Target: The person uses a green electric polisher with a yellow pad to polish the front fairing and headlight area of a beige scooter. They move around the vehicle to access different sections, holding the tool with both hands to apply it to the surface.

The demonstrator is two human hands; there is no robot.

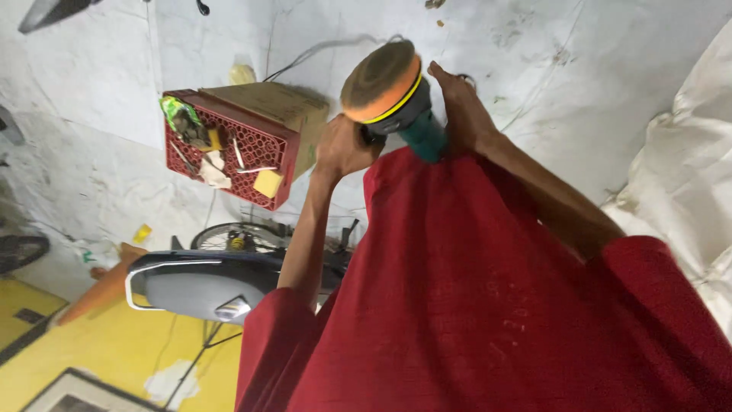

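- left hand (345, 146) fingers clamped on polisher (396, 103) side grip
- right hand (461, 111) against green body, finger state unclear
- orange foam pad (379, 78) faces camera
- red crate (229, 149) beside

Polishing machine (396, 103) gripped in both hands above a red shirt (473, 305).

Left hand (345, 146) wrapped around the side handle just under the orange foam pad (379, 78); right hand (461, 113) closed over the teal body behind the pad, forearm running down toward the red sleeve. Pad face tilted up and toward the camera, yellow rim beneath it. Further left, a red plastic crate (229, 149) holding rags, a yellow sponge (268, 183) and small tools, with a cardboard box (278, 107) right behind it. Lower left, a grey curved vehicle panel (202, 286) with chrome trim, a bicycle wheel (229, 236) past it, yellow floor (114, 351) below.
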